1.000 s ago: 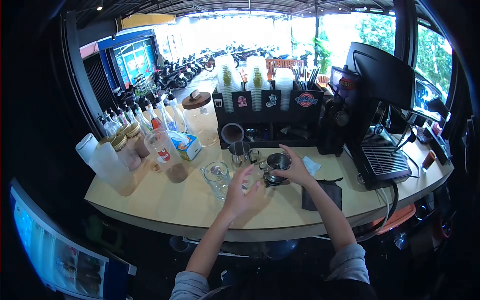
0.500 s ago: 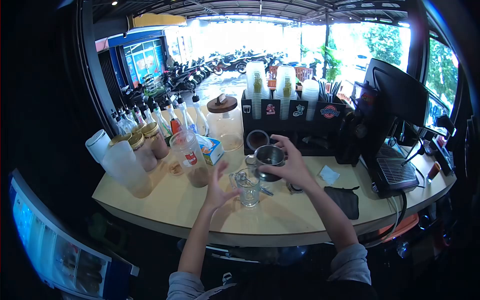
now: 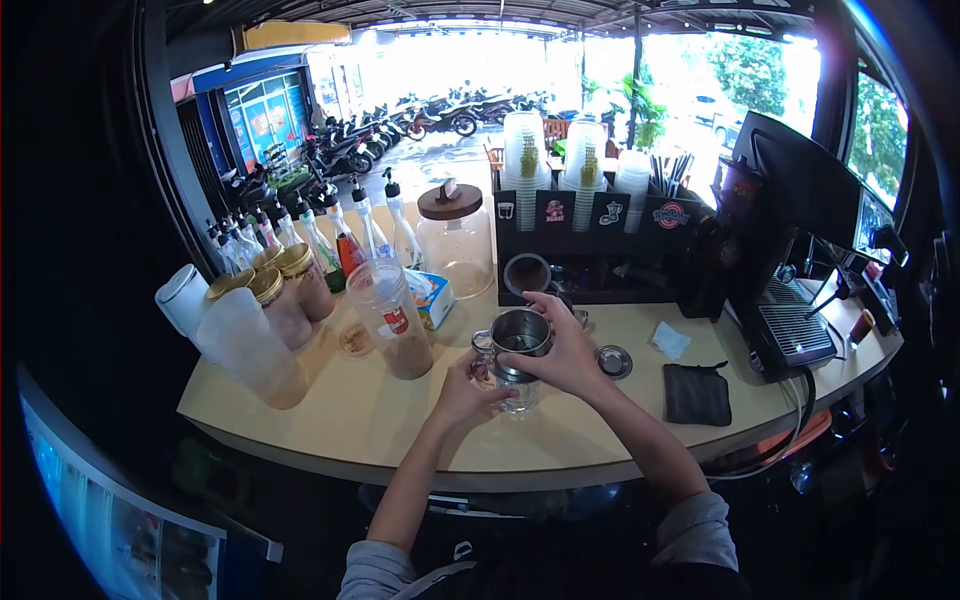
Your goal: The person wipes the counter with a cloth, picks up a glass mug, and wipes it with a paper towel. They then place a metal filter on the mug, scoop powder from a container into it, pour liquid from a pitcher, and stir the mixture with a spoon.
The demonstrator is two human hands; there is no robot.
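A clear glass mug stands on the counter in front of me. My left hand is closed around its left side, thumb across the front. Directly over the mug's mouth sits a metal coffee drip filter, upright and without a lid, its top facing me. My right hand grips the filter from the right, with fingers at the far rim and thumb on the near side. A small round metal lid lies to the right of that hand. Much of the mug is hidden behind my hands and the filter.
Left of the mug stands a clear plastic jar of brown powder, beside a tissue box. Pump bottles line the back left. A black cup organizer stands behind; a dark cloth and espresso machine are right.
My right hand has lowered the drip filter onto the mug's mouth. My left hand has closed on the mug. The view has shifted slightly, and the round metal lid now shows fully.
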